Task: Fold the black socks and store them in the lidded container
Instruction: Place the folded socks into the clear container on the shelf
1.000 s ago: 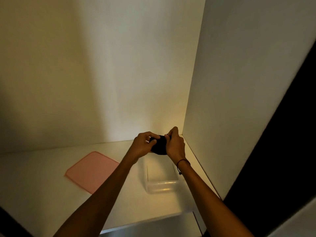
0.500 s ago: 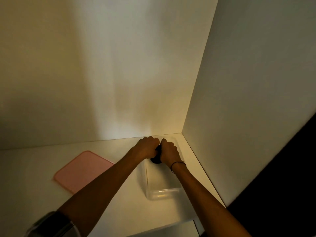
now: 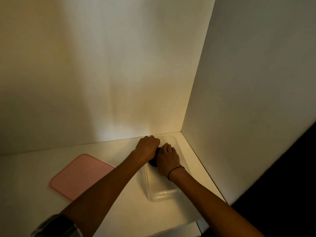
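Observation:
A clear plastic container [image 3: 160,195] stands open on the white shelf, close to the right wall. Both of my hands are down inside its far half. My left hand [image 3: 147,148] and my right hand [image 3: 168,159] press together around a bundle of black socks [image 3: 153,163], of which only a small dark patch shows between them. The pink lid [image 3: 80,175] lies flat on the shelf to the left of the container, apart from it.
The white shelf [image 3: 30,168] is boxed in by a back wall [image 3: 102,82] and a right side panel [image 3: 248,100]. Its front edge runs just below the container. A watch [image 3: 58,226] sits on my left wrist, a thin band on my right.
My hands have carried the black sock bundle from above the container's far rim down into the container. The view has shifted slightly left and closer.

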